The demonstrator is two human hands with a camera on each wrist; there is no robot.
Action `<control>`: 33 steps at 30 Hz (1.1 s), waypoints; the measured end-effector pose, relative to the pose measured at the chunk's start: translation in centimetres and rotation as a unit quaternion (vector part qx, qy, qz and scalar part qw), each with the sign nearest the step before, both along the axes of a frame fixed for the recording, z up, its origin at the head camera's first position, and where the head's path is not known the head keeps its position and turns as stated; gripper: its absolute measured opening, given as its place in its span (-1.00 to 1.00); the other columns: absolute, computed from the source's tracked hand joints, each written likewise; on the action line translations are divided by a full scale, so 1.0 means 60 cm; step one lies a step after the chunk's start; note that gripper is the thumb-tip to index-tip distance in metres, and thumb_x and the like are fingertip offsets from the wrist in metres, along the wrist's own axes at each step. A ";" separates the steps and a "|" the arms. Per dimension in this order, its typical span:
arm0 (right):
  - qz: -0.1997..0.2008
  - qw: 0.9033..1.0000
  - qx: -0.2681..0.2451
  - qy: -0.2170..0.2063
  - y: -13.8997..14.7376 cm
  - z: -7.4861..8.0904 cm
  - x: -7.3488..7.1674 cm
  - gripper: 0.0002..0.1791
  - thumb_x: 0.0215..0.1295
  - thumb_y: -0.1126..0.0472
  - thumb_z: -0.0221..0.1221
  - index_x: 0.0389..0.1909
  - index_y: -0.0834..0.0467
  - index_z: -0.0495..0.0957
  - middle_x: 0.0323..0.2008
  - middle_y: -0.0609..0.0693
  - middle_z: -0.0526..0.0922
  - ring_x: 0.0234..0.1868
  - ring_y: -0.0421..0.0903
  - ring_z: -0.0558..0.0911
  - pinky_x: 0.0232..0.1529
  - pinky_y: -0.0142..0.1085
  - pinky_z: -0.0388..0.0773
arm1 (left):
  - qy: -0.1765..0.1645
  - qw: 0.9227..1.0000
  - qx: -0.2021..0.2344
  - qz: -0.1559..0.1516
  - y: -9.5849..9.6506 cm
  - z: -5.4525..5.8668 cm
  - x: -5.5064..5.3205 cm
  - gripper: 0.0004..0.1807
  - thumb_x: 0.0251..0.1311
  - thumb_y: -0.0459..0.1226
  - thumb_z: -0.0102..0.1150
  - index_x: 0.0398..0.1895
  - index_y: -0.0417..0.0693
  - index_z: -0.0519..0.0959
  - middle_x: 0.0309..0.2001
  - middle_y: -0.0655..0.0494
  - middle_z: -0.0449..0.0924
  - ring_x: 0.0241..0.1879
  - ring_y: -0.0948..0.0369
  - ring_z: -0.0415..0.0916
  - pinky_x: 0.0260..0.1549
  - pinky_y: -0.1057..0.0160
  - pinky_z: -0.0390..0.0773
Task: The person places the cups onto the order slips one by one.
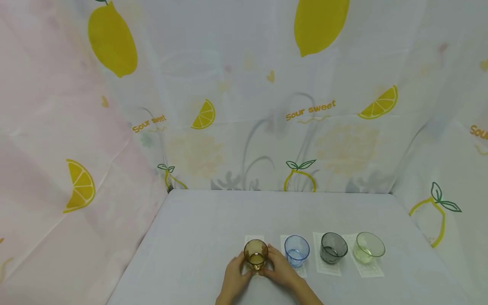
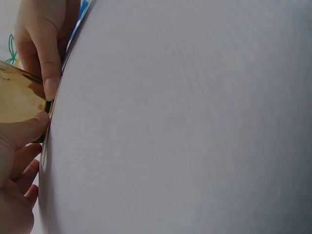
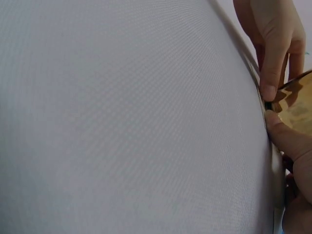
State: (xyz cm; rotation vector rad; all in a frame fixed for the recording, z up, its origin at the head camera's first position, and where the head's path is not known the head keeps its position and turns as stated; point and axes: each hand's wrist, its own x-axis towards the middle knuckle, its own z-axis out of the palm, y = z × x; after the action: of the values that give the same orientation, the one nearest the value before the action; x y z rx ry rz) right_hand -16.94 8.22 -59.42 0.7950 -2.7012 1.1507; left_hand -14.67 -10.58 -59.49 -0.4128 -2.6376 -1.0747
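Note:
An amber glass cup (image 1: 256, 250) stands upright on the white table, between my two hands. From its left side my left hand (image 1: 234, 276) grips it, fingers round the far side and thumb low at the near side. My right hand (image 1: 283, 271) holds the right side in the same way. Both thumbs meet low on the cup in the left wrist view, where part of the amber glass (image 2: 19, 95) shows. The right wrist view catches the amber wall (image 3: 297, 109) at its right edge. A white paper slip (image 1: 254, 238) lies partly hidden under the cup.
Right of the hands, a blue glass cup (image 1: 297, 250), a grey glass cup (image 1: 333, 248) and a pale green glass cup (image 1: 369, 248) stand in a row on white paper slips (image 1: 328, 270). A lemon-print curtain (image 1: 236, 148) hangs behind the table (image 1: 198, 237) and at its sides.

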 end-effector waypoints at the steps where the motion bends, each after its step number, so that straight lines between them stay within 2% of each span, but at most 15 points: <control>1: 0.000 1.000 -0.002 -0.003 0.000 0.001 0.000 -0.30 -0.05 0.04 0.39 0.09 0.34 0.48 0.12 0.27 0.50 0.22 0.32 0.36 0.18 0.19 0.28 | -0.001 1.000 -0.001 0.004 0.000 0.000 0.000 -0.37 -0.21 -0.29 0.45 0.03 -0.33 0.50 0.00 -0.31 0.55 -0.01 -0.21 0.50 0.05 -0.19 0.40; 7: 0.001 1.000 -0.011 -0.018 0.001 0.006 0.004 -0.24 -0.04 0.03 0.39 0.13 0.39 0.43 0.15 0.34 0.45 0.23 0.34 0.34 0.18 0.21 0.26 | -0.011 1.000 -0.007 0.021 0.003 0.005 -0.003 -0.39 -0.24 -0.30 0.46 0.00 -0.30 0.52 -0.02 -0.34 0.55 0.01 -0.23 0.48 0.08 -0.20 0.37; 17: -0.014 0.999 -0.027 -0.029 0.001 0.005 0.005 -0.28 -0.06 0.11 0.40 0.10 0.42 0.44 0.16 0.40 0.41 0.23 0.34 0.33 0.20 0.21 0.23 | -0.005 1.000 0.001 0.021 0.007 0.012 -0.006 -0.41 -0.24 -0.33 0.45 -0.02 -0.31 0.52 -0.02 -0.32 0.56 0.02 -0.24 0.47 0.10 -0.20 0.35; 22: -0.016 0.999 -0.032 -0.028 0.000 0.004 0.005 -0.29 -0.07 0.12 0.41 0.08 0.43 0.45 0.15 0.40 0.42 0.22 0.34 0.34 0.19 0.21 0.24 | -0.019 0.999 0.015 0.020 0.006 0.011 -0.007 -0.39 -0.24 -0.33 0.45 0.00 -0.34 0.51 -0.01 -0.40 0.52 0.02 -0.29 0.45 0.10 -0.24 0.33; 28: -0.022 0.999 -0.042 -0.014 -0.001 0.000 0.008 -0.29 -0.08 0.10 0.41 0.07 0.41 0.46 0.14 0.40 0.43 0.19 0.34 0.38 0.16 0.20 0.28 | -0.051 0.998 0.034 0.020 -0.001 0.006 -0.007 -0.29 -0.28 -0.33 0.47 0.06 -0.40 0.46 0.03 -0.46 0.47 0.01 -0.44 0.38 0.03 -0.34 0.33; 33: -0.054 0.997 -0.056 0.014 -0.003 -0.001 0.015 -0.25 -0.10 0.12 0.42 0.12 0.42 0.43 0.16 0.37 0.42 0.16 0.29 0.43 0.14 0.15 0.34 | -0.065 0.996 0.064 0.008 -0.007 0.007 -0.006 -0.13 -0.31 -0.21 0.52 0.17 -0.36 0.39 0.10 -0.35 0.46 0.08 -0.32 0.39 0.09 -0.26 0.33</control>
State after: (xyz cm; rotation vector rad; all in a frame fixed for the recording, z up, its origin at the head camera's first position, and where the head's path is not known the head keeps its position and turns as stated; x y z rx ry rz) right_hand -16.02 8.02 -59.48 0.6351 -2.5950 1.2445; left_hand -15.02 -11.00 -59.09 -0.3057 -2.6580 -1.2968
